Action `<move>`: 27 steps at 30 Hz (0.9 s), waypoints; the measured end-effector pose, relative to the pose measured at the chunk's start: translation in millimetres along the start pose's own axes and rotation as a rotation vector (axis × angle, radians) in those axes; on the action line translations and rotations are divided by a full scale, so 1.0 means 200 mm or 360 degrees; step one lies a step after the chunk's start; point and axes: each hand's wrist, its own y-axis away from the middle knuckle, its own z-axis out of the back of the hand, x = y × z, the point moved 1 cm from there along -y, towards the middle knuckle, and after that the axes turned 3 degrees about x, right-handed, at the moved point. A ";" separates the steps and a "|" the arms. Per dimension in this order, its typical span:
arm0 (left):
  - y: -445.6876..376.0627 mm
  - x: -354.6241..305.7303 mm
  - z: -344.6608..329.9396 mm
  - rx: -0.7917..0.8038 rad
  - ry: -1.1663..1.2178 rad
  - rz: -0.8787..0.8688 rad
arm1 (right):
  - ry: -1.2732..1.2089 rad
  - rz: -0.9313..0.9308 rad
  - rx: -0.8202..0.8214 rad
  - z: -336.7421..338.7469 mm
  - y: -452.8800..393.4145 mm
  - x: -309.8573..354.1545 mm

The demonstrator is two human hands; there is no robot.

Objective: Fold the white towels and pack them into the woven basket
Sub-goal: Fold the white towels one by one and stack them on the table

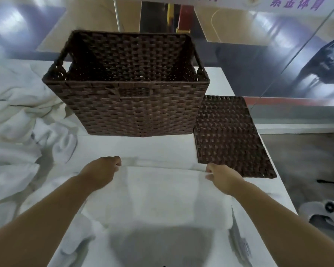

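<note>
So both hands, left point(101, 171) and right point(221, 178), pinch the far edge of a flat white towel point(158, 193) on the near desk point(162, 145), dark brown woven basket point(131, 89) just beyond.

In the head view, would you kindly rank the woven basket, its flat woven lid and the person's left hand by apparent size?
1. Woven basket, clearly largest.
2. Woven lid, lying flat beside it.
3. Left hand, smallest, though nearest the camera.

Towel pile point(14, 105) cut off at left edge; both hands' fingertips hidden under towel fold point(162, 189)
</note>
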 end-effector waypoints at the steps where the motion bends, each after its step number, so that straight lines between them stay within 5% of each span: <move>1: -0.01 0.00 -0.02 0.0028 -0.0039 0.0013 | 0.0049 -0.0006 0.0016 -0.02 -0.02 0.00; 15: -0.25 0.09 -0.01 0.0279 -0.0056 -0.0217 | 0.0099 -0.0094 0.0054 -0.03 -0.26 -0.05; 27: -0.39 0.06 0.01 0.0063 -0.0060 -0.0076 | 0.0113 -0.0166 -0.0118 -0.01 -0.37 -0.05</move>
